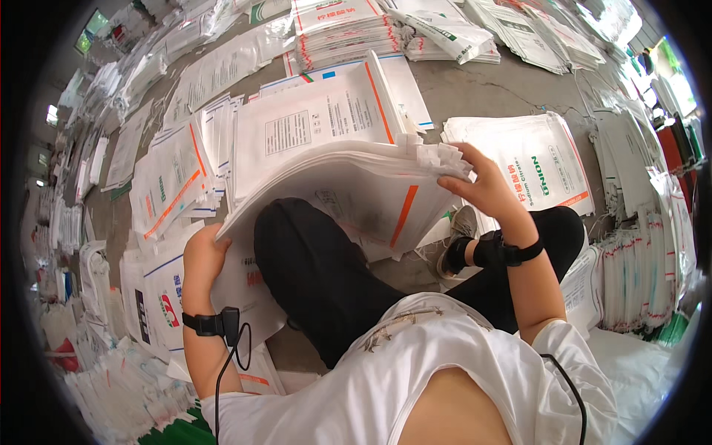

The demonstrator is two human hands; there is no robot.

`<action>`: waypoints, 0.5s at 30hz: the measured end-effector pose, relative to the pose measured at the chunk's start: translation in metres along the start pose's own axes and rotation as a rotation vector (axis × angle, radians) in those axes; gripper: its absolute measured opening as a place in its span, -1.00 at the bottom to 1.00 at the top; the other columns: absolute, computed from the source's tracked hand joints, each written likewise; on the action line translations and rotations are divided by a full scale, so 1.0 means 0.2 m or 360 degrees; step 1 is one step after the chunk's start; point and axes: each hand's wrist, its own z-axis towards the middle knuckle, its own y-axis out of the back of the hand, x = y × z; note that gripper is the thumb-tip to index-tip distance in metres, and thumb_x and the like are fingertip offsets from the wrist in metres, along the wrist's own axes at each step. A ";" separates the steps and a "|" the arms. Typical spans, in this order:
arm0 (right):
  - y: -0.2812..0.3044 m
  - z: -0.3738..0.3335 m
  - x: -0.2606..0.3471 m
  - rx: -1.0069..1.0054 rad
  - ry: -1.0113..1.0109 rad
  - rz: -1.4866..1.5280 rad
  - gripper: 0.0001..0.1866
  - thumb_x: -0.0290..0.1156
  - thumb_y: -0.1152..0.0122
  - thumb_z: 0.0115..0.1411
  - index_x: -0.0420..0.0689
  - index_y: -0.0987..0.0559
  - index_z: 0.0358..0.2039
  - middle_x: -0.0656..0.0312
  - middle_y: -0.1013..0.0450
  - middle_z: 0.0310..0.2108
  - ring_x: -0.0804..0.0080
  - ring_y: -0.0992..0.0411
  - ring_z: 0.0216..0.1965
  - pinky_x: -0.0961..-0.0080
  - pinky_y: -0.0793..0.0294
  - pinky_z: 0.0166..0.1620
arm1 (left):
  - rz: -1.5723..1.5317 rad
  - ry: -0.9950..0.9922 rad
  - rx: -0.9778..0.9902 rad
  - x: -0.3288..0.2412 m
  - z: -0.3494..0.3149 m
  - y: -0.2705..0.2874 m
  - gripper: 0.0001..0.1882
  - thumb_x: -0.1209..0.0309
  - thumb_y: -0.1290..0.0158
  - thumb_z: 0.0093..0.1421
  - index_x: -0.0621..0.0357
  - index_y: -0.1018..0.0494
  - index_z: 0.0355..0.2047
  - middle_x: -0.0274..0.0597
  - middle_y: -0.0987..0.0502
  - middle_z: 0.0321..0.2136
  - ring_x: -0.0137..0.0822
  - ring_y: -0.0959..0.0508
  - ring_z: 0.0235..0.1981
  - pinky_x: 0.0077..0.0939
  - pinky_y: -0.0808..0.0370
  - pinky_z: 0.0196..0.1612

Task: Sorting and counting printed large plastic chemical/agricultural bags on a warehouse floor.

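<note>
Holding up a thick, bowed stack of flat white bags (371, 194) in front of the body, just beyond and to the left of the raised, black-clad left knee (297, 237), grasping its left edge in the fingers of the left hand (203, 256) and its bunched upper right end in the fingers of the right hand (486, 182). Surrounded by more bags on the grey floor (489, 93): lying just beyond in a broad flat pile (326, 111), to the left in an overlapping pile (169, 178), near the right hand in a green-printed pile (512, 148), and farther off in a neat stack (345, 48).
</note>
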 end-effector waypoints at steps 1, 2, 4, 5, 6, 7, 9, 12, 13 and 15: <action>0.02 0.01 0.09 0.0042 0.0169 -0.0053 -0.38 -0.40 -0.45 0.04 -0.15 -0.46 0.13 0.08 -0.55 -0.11 0.32 -0.49 -0.05 0.39 -0.41 0.08 | 0.0004 0.0023 -0.0005 0.00 -0.04 0.02 -0.75 0.41 -0.18 0.08 0.18 -0.56 -0.21 0.07 -0.58 -0.25 0.09 -0.55 -0.14 -0.19 -0.46 -0.08; 0.03 0.03 0.16 0.0077 0.0338 -0.0117 -0.32 -0.39 -0.47 0.00 -0.12 -0.43 0.17 0.06 -0.54 -0.08 0.26 -0.49 -0.01 0.34 -0.39 0.11 | 0.0007 0.0039 -0.0029 -0.01 -0.05 0.02 -0.76 0.42 -0.17 0.08 0.17 -0.56 -0.21 0.06 -0.59 -0.25 0.09 -0.55 -0.14 -0.19 -0.46 -0.09; 0.01 0.09 0.35 0.0128 0.0536 -0.0425 -0.24 -0.35 -0.48 -0.02 -0.10 -0.38 0.21 0.02 -0.52 -0.04 0.19 -0.47 0.02 0.29 -0.39 0.12 | 0.0005 0.0058 -0.0065 -0.04 -0.05 0.02 -0.77 0.42 -0.16 0.09 0.15 -0.56 -0.21 0.04 -0.59 -0.24 0.08 -0.55 -0.15 -0.20 -0.46 -0.10; -0.01 0.11 0.42 0.0155 0.0717 -0.0733 -0.16 -0.32 -0.49 -0.05 -0.08 -0.33 0.26 -0.03 -0.51 -0.01 0.12 -0.46 0.05 0.25 -0.38 0.13 | -0.0015 0.0092 -0.0047 -0.07 -0.06 0.02 -0.78 0.43 -0.16 0.10 0.14 -0.56 -0.21 0.03 -0.59 -0.24 0.08 -0.55 -0.16 -0.20 -0.46 -0.10; -0.05 0.18 0.43 0.0143 0.0726 -0.0742 -0.16 -0.32 -0.49 -0.05 -0.08 -0.33 0.26 -0.03 -0.51 -0.01 0.12 -0.46 0.05 0.25 -0.38 0.13 | -0.0035 0.0125 -0.0032 -0.08 -0.05 0.03 -0.79 0.43 -0.15 0.11 0.12 -0.57 -0.21 0.01 -0.59 -0.25 0.07 -0.55 -0.17 -0.20 -0.46 -0.11; -0.10 0.25 0.43 0.0038 0.1037 -0.1124 -0.13 -0.26 -0.49 -0.05 -0.07 -0.29 0.28 -0.03 -0.50 -0.02 0.11 -0.46 0.05 0.24 -0.40 0.10 | -0.0043 0.0105 -0.0047 -0.09 -0.04 0.03 -0.79 0.43 -0.15 0.11 0.12 -0.57 -0.21 0.01 -0.59 -0.25 0.07 -0.55 -0.17 -0.20 -0.46 -0.11; -0.21 0.33 0.41 -0.0078 0.1378 -0.1488 -0.09 -0.21 -0.49 -0.06 -0.06 -0.26 0.30 -0.04 -0.50 -0.02 0.10 -0.46 0.04 0.24 -0.43 0.06 | -0.0064 0.0049 -0.0096 -0.03 -0.06 0.02 -0.79 0.41 -0.16 0.11 0.11 -0.57 -0.21 0.01 -0.59 -0.26 0.07 -0.55 -0.17 -0.19 -0.46 -0.11; -0.30 0.42 0.41 0.0673 0.0648 -0.1753 -0.01 -0.12 -0.50 -0.08 -0.08 -0.21 0.32 0.12 -0.56 -0.29 0.13 -0.53 -0.17 0.21 -0.46 -0.14 | -0.0041 0.0128 -0.0149 0.01 -0.08 -0.01 -0.78 0.41 -0.19 0.09 0.09 -0.56 -0.21 0.02 -0.59 -0.26 0.08 -0.56 -0.17 -0.18 -0.47 -0.12; -0.33 0.41 0.41 0.0745 0.0428 -0.1763 -0.06 -0.12 -0.48 -0.06 -0.09 -0.25 0.30 0.16 -0.55 -0.40 0.13 -0.54 -0.23 0.19 -0.46 -0.19 | -0.0047 0.0163 -0.0200 0.04 -0.13 0.01 -0.78 0.41 -0.19 0.09 0.09 -0.56 -0.21 0.02 -0.59 -0.26 0.08 -0.56 -0.17 -0.18 -0.47 -0.12; -0.34 0.34 0.35 0.0630 0.0632 -0.1807 -0.46 -0.22 -0.43 -0.01 -0.08 -0.48 -0.02 0.18 -0.54 -0.50 0.14 -0.55 -0.35 0.21 -0.45 -0.23 | -0.0074 0.0247 -0.0159 0.09 -0.25 0.05 -0.77 0.38 -0.20 0.08 0.10 -0.55 -0.23 0.03 -0.59 -0.29 0.10 -0.56 -0.19 -0.14 -0.48 -0.14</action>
